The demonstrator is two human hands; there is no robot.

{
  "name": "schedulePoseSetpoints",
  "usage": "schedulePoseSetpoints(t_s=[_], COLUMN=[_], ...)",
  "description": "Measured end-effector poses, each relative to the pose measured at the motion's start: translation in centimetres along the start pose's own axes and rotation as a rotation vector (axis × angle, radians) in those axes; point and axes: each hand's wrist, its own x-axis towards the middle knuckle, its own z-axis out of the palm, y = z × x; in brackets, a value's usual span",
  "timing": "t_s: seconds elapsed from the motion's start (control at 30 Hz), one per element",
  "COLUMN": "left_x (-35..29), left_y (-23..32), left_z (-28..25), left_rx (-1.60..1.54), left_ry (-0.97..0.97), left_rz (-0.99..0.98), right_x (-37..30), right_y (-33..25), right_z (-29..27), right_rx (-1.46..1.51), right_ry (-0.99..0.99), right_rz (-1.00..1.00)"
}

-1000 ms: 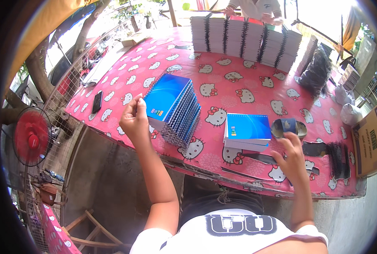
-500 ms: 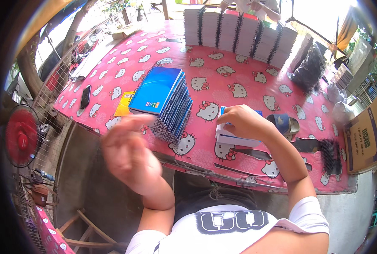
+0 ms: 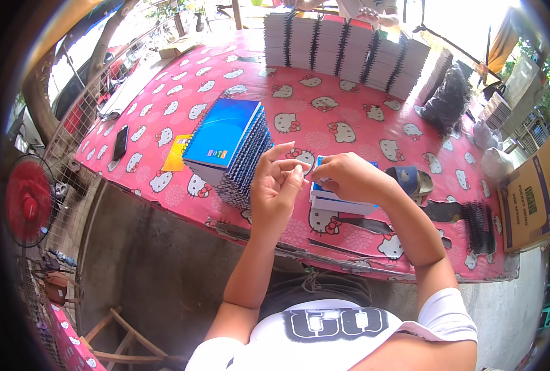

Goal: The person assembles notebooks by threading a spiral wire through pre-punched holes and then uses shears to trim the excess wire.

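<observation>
The bare right hand (image 3: pixel 354 175) curled over a low, blue-topped paper notebook pile (image 3: pixel 341 204), beside the half-curled bare left hand (image 3: pixel 278 185) (I couldn't tell if either gripped anything).

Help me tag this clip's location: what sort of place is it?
Probably an open-air notebook-binding workspace: stacked spiral notebooks and black coils lie on the table, with a tree trunk at the left.

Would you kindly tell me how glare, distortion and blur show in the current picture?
Head view: daylight washes out the background beyond the pink table; head view: fisheye distortion bows the table's near edge, with black corners; head view: left hand, right hand and blue notebook stack look fairly sharp.
</observation>
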Motion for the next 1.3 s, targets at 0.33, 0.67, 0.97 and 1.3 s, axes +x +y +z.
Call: schedulePoseSetpoints(t_s=[0.33, 0.67, 0.97, 1.3], left_x=[3.3, 2.2, 1.4, 2.0], left_y=[-4.6, -5.9, -5.5, -3.9], left_z=[1.2, 2.9, 2.5, 6.0], left_rx=[0.017, 0.460, 0.634, 0.858], left_ry=[-0.146, -0.222, -0.186, -0.177], left_rz=[-0.256, 0.408, 0.436, 0.540], right_x=[-3.8, -9.5, -7.5, -22.4], right_y=[0.3, 4.5, 3.1, 17.0], right_z=[-1.0, 2.4, 6.7, -0.1], right_rx=[0.074, 0.911, 0.742, -0.124], right_ry=[0.632, 0.766, 0.815, 0.944], right_rz=[-0.023, 0.266, 0.368, 0.713])
